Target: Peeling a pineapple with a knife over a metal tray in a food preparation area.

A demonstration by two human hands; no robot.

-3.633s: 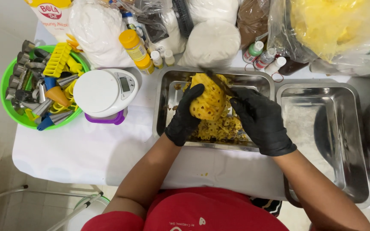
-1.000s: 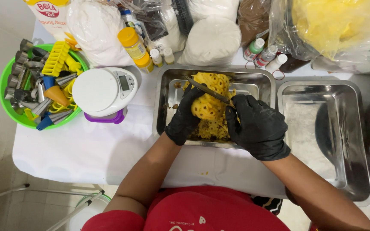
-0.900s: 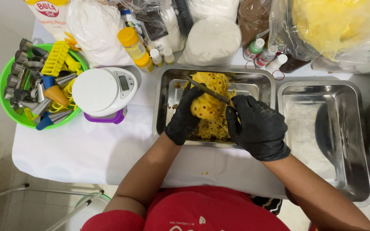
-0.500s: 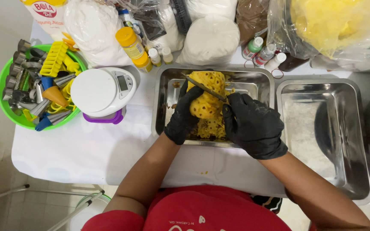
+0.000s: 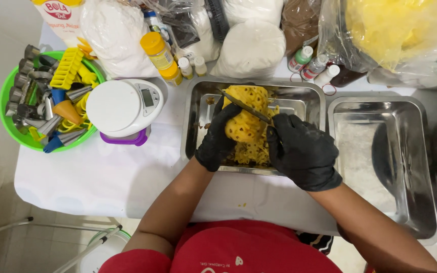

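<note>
— Over the steel tray (image 5: 299,96), which step?
— Trimming eyes: left hand (image 5: 217,135) wraps the pineapple (image 5: 246,119), right hand (image 5: 302,151) grips the knife (image 5: 244,106), fingers curled shut.
— Next?
— Likely a turn of the fruit.

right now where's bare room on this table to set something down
Bare white cloth lies in front of the scale and green bowl, left of the tray with the pineapple. The second tray on the right holds little. The back row of bags and bottles is crowded.
</note>
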